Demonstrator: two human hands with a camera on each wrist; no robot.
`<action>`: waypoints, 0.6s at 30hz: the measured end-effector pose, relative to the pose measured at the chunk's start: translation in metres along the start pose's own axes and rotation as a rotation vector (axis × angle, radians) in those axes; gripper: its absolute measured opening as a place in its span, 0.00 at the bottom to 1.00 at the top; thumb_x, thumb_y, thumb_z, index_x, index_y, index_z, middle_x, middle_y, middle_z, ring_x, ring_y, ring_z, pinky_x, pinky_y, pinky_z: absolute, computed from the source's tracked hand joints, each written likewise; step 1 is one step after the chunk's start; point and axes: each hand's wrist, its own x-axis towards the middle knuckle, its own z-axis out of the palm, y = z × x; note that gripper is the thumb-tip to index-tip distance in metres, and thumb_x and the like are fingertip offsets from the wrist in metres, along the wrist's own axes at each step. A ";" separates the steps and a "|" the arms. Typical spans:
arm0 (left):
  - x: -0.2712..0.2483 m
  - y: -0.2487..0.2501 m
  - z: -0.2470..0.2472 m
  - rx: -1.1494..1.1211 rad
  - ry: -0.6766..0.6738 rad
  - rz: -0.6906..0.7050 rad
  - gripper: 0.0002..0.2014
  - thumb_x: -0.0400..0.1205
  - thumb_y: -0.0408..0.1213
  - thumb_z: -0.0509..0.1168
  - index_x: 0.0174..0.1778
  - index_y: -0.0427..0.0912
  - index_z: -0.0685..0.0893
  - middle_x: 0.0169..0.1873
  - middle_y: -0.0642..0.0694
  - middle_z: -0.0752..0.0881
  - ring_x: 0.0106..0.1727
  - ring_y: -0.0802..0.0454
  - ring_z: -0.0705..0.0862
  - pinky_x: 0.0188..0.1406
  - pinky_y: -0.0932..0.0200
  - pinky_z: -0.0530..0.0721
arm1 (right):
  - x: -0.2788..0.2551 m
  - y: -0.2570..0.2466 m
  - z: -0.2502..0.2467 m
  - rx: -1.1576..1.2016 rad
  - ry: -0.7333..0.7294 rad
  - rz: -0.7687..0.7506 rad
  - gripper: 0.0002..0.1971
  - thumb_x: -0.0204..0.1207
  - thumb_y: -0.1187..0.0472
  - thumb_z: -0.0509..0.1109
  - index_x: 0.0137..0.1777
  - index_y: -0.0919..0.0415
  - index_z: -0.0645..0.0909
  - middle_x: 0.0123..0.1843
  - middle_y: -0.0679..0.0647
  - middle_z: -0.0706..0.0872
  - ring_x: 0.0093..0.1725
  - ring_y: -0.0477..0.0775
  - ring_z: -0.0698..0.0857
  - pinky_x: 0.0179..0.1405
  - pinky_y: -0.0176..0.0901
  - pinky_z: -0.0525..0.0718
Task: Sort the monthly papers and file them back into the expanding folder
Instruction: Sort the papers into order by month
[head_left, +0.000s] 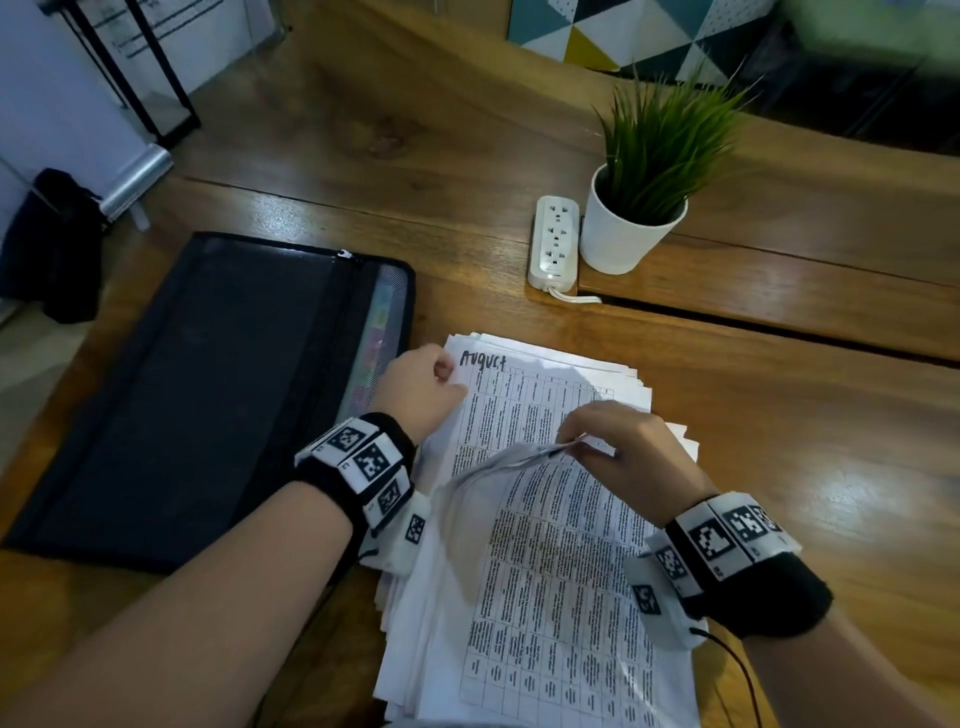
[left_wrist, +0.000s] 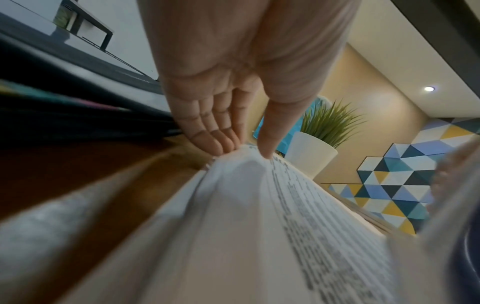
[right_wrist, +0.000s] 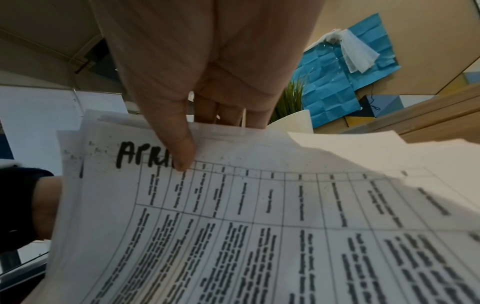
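Sitting at a wooden desk (head_left: 727, 415), we're working through a stack of papers (head_left: 545, 597) lying right in front of us, just to the right of the black expanding folder (head_left: 208, 389). The folder is lying flat on the desk, with coloured tabs peeking through the mesh along its right edge.

Our right hand (head_left: 618, 441) is pinching a small bunch of sheets (right_wrist: 259, 226) between the thumb and the fingers behind them, lifting their top edge off the stack. From the right wrist view, the front sheet is showing a handwritten word starting "APR", the rest hidden under the thumb.

Our left hand (head_left: 421, 384) is sitting at the stack's top left corner, fingers lying fairly straight along the corner's edge and the thumb tip pressing down on the top sheet, right beside the handwritten "August" heading (head_left: 483, 361). We can't quite tell whether it's actually nipping any pages.

Further back, a white power strip (head_left: 555, 241) is lying just beside a white pot with a grassy plant (head_left: 631, 228).
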 end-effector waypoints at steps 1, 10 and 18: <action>0.002 -0.001 0.002 0.018 0.009 -0.011 0.14 0.74 0.37 0.72 0.55 0.42 0.81 0.50 0.47 0.83 0.50 0.50 0.82 0.53 0.55 0.82 | -0.001 0.001 0.000 0.005 0.012 -0.005 0.07 0.69 0.72 0.75 0.42 0.61 0.85 0.43 0.51 0.87 0.44 0.52 0.85 0.44 0.41 0.82; -0.011 0.004 -0.003 0.052 0.130 0.118 0.04 0.78 0.33 0.69 0.40 0.44 0.80 0.41 0.50 0.82 0.43 0.53 0.81 0.42 0.60 0.78 | -0.002 0.009 0.004 -0.006 0.109 0.019 0.08 0.66 0.74 0.76 0.41 0.63 0.84 0.55 0.58 0.84 0.56 0.56 0.83 0.55 0.43 0.80; -0.034 0.007 -0.015 -0.486 -0.547 0.187 0.12 0.78 0.25 0.68 0.35 0.45 0.76 0.23 0.57 0.78 0.29 0.60 0.75 0.34 0.66 0.77 | 0.005 0.006 0.004 -0.065 0.009 0.000 0.07 0.67 0.70 0.77 0.40 0.59 0.84 0.68 0.57 0.80 0.74 0.53 0.69 0.73 0.56 0.61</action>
